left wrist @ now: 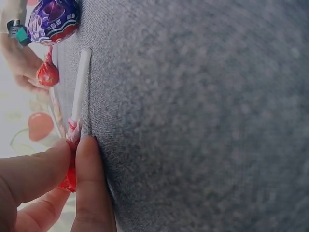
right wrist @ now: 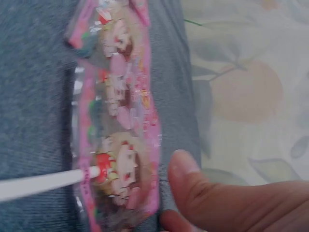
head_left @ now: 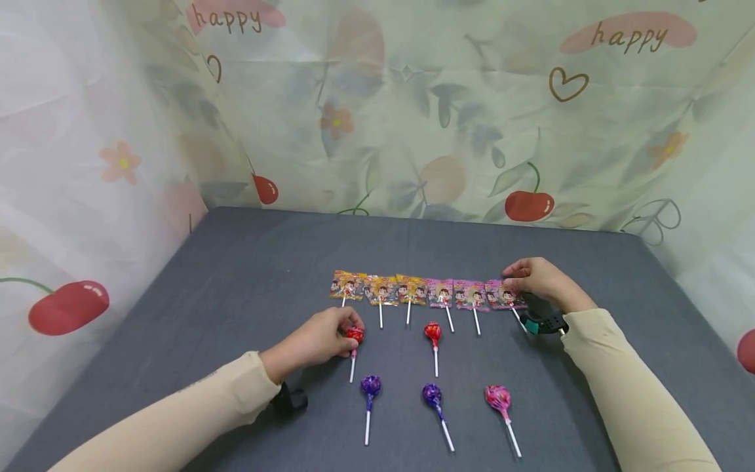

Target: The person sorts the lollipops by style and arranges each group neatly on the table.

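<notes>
My left hand [head_left: 321, 334] pinches a red lollipop [head_left: 354, 335] between thumb and fingers, its white stick pointing toward me; the left wrist view shows the fingertips around its wrapped head. My right hand [head_left: 541, 282] is at the right end of a row of bagged lollipops, beside the last pink-bagged lollipop [head_left: 501, 296]. In the right wrist view the thumb [right wrist: 186, 176] stands apart from the pink bag [right wrist: 120, 169]; the other fingers are mostly hidden. Two more pink-bagged lollipops [head_left: 470, 296] and three yellow-bagged lollipops [head_left: 381, 289] make up the row.
Nearer me on the grey table [head_left: 248, 262] lie a red lollipop [head_left: 433, 333], two purple lollipops [head_left: 370, 387] and a pink lollipop [head_left: 498, 398], sticks toward me. A patterned curtain [head_left: 407, 131] stands behind the table and along both sides.
</notes>
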Demonstrator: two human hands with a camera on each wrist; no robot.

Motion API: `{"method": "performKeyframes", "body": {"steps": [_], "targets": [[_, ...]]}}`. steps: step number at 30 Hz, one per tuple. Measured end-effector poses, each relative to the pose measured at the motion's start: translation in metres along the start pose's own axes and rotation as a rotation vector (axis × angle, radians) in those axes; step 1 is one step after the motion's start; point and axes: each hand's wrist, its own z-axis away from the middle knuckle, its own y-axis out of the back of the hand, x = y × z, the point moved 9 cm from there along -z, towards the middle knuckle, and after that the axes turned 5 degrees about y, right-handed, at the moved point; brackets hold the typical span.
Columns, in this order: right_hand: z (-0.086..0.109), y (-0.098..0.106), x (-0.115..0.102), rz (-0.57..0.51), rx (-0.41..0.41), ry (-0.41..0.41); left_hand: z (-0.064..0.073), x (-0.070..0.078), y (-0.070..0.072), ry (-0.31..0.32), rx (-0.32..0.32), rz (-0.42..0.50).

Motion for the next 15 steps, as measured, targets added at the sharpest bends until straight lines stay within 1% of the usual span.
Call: {"method": "performKeyframes", "body": {"steps": [4,8,10,15], "targets": [[0.005,0.005,-0.010,0.025,0.049,0.046,-0.001,-0.001,-0.001,0.006,-0.005,0.029],[0.015,0.005,-0.034,0.008,0.118,0.111,-0.001,-0.001,-0.001,0.008,-0.012,0.035],[0.021,0.001,-0.051,0.009,0.148,0.165,-0.001,-0.001,-0.001,0.012,-0.011,0.035],[0.035,-0.018,-0.089,0.042,0.170,0.267,0.000,-0.003,0.000,0.017,-0.007,0.033]]}}
